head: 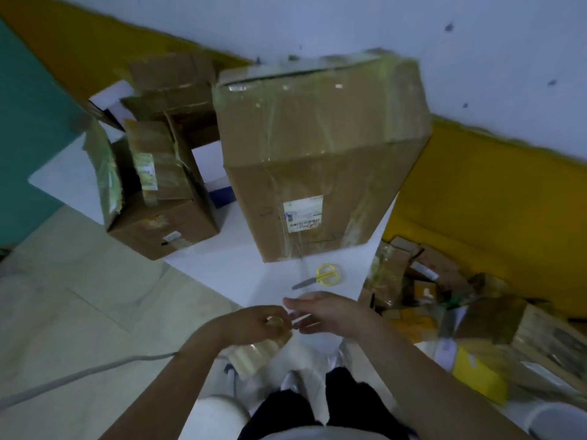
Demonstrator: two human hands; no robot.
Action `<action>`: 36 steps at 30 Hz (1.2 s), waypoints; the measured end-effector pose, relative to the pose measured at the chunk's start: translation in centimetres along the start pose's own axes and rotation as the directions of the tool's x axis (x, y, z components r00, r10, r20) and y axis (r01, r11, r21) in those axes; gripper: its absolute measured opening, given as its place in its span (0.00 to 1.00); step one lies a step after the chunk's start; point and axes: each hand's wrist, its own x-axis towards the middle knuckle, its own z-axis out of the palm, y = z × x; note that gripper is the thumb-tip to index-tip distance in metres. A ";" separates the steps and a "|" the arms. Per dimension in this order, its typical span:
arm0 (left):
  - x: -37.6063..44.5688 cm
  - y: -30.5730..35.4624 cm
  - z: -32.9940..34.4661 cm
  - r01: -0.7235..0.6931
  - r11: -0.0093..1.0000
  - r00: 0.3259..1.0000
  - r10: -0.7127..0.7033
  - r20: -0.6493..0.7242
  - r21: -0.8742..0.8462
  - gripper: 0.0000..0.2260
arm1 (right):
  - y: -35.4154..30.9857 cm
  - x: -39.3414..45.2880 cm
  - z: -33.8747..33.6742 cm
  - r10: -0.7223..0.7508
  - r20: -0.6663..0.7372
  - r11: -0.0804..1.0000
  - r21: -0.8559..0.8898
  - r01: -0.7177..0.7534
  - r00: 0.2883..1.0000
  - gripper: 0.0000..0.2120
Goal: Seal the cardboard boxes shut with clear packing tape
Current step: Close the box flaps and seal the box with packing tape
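Our left hand (pixel 260 325) grips the clear packing-tape roll (pixel 257 354); our right hand (pixel 324 312) pinches its end; the tall brown cardboard box (pixel 317 160) stands at twelve o'clock.

1. The left hand (pixel 260 322) is gripping a roll of clear tape (pixel 257 352) near the table's (pixel 254 274) near edge.
2. The right hand (pixel 324 312) is pinching the tape's free end just beside it.
3. Yellow scissors (pixel 320 276) are lying before the tall taped box (pixel 317 154).
4. Smaller boxes (pixel 158 185) are sitting to the left.
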 end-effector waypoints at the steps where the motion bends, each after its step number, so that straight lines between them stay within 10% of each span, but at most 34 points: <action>1: -1.2 1.6 -0.8 -0.053 0.998 0.998 0.052 -0.037 -0.027 0.09 | -1.5 -1.7 0.1 -0.068 -0.006 0.997 -0.023 0.068 0.998 0.21; 6: -6.8 9.7 -5.1 -0.309 0.947 0.924 0.278 -0.262 -0.085 0.06 | -10.2 -10.3 1.2 -0.400 -0.161 0.905 -0.223 0.361 0.902 0.06; 13: -13.3 19.5 -11.4 -0.506 0.859 0.788 0.423 -0.448 -0.078 0.06 | -20.6 -21.5 3.3 -0.791 -0.296 0.595 -0.574 0.562 0.535 0.08; 20: -16.9 30.7 -19.5 -0.475 0.820 0.618 0.568 -0.543 0.318 0.26 | -30.2 -28.0 0.3 -0.895 -0.369 0.437 -0.620 0.652 0.250 0.08; 29: -7.3 38.6 -26.3 -0.280 0.827 0.684 0.528 -0.503 0.488 0.17 | -34.6 -21.8 -10.5 -0.775 -0.585 0.596 -0.550 0.585 0.240 0.12; 36: 1.1 37.2 -26.3 -0.281 0.906 0.673 0.421 -0.608 0.317 0.15 | -33.6 -15.1 -16.0 -0.677 -0.619 0.725 -0.469 0.504 0.398 0.12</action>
